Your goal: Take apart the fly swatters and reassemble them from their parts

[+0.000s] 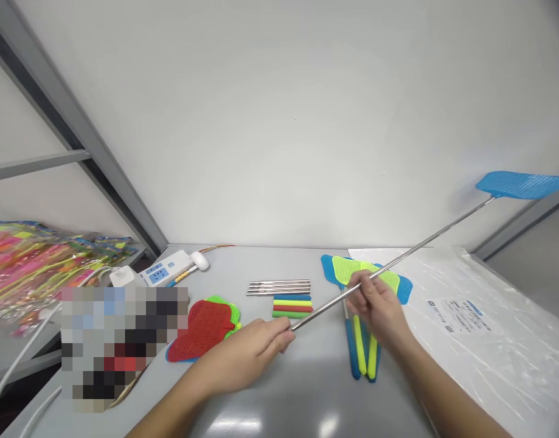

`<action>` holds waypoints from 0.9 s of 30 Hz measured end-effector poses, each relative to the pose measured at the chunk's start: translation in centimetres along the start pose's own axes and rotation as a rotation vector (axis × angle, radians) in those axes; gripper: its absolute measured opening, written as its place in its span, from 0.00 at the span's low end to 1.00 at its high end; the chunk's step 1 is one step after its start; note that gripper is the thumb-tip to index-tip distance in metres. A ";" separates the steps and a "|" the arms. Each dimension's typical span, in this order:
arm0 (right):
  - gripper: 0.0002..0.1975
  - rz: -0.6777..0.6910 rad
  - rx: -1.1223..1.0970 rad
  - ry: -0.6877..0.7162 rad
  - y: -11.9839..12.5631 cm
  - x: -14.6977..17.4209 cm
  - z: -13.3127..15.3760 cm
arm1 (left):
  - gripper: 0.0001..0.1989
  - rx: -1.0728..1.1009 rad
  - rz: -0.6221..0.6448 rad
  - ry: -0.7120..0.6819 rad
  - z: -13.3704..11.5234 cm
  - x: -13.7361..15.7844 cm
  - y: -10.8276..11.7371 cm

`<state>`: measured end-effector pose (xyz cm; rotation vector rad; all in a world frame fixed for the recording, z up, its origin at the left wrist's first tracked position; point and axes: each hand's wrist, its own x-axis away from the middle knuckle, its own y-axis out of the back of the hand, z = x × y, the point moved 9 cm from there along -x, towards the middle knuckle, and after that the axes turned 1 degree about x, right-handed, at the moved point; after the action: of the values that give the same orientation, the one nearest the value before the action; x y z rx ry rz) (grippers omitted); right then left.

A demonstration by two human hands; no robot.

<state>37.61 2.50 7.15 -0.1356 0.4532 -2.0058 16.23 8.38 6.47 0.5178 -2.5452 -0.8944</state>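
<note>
A fly swatter point(425, 241) with a blue mesh head and a long extended metal rod slants up to the right above the table. Closed around its lower end is my left hand point(243, 359), which hides the grip. Farther up, my right hand point(379, 310) pinches the rod between thumb and fingers. Beneath that hand lie several fly swatters point(361, 350) with blue and yellow-green heads and grips. Between my hands and the wall are several short metal rods point(279, 287) in a row, with coloured grips point(292, 306) just below them. Left of these rests a pile of red, green and blue swatter heads point(204, 331).
At the back left stand a power strip point(170, 267) and a white mouse point(200, 260). A pixelated patch covers something at the left. Bagged colourful items point(46, 261) lie beyond it. Plastic sheeting with a label point(461, 316) spreads over the right side. A wall point(297, 121) bounds the table behind.
</note>
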 end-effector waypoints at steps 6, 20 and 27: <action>0.15 0.044 0.056 -0.038 -2.0 1.7 1.5 | 0.22 -0.024 0.037 -0.001 -0.7 2.1 0.3; 0.11 -0.109 -0.098 0.039 -2.0 9.6 2.6 | 0.15 0.152 -0.177 0.060 4.3 12.7 1.7; 0.13 -0.307 -0.356 0.053 -3.1 11.4 0.0 | 0.17 0.579 -0.639 0.105 14.0 17.9 6.7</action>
<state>29.74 -6.32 7.17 -0.3937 0.8655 -2.2130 -7.13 12.05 5.02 1.5613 -2.5428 -0.2586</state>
